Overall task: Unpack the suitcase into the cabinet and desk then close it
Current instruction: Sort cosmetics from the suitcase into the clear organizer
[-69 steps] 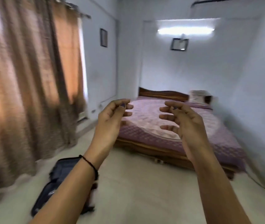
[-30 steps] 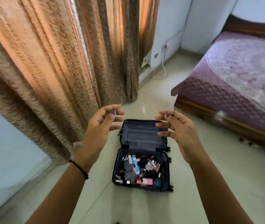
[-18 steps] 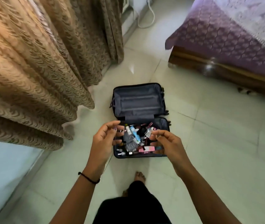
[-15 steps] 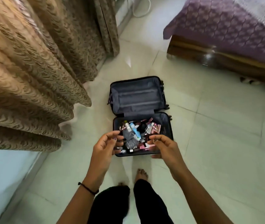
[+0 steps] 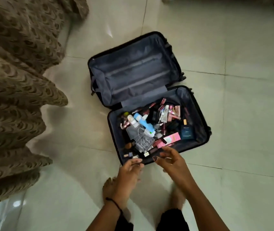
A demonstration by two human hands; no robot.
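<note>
A dark suitcase [image 5: 198, 107] lies open flat on the tiled floor. Its far half [image 5: 132, 70] holds nothing but grey lining. The near half is packed with several small cosmetics: a blue-and-white tube [image 5: 143, 122], a pink box [image 5: 171, 139], a clear plastic case [image 5: 143, 142], a dark blue box [image 5: 186, 132]. My left hand [image 5: 129, 170] hovers at the suitcase's near rim with loosely bent fingers and holds nothing. My right hand [image 5: 171, 160] reaches over the near rim beside it, fingers relaxed and spread, also holding nothing.
Brown patterned curtains [image 5: 16, 80] hang down to the floor on the left, close to the suitcase. My bare feet [image 5: 111, 189] stand just before the suitcase. Pale glossy floor tiles [image 5: 243, 114] stretch to the right and beyond.
My view has dropped closer over the suitcase. Both hands have lowered to its near rim, the right one reaching over the cosmetics.
</note>
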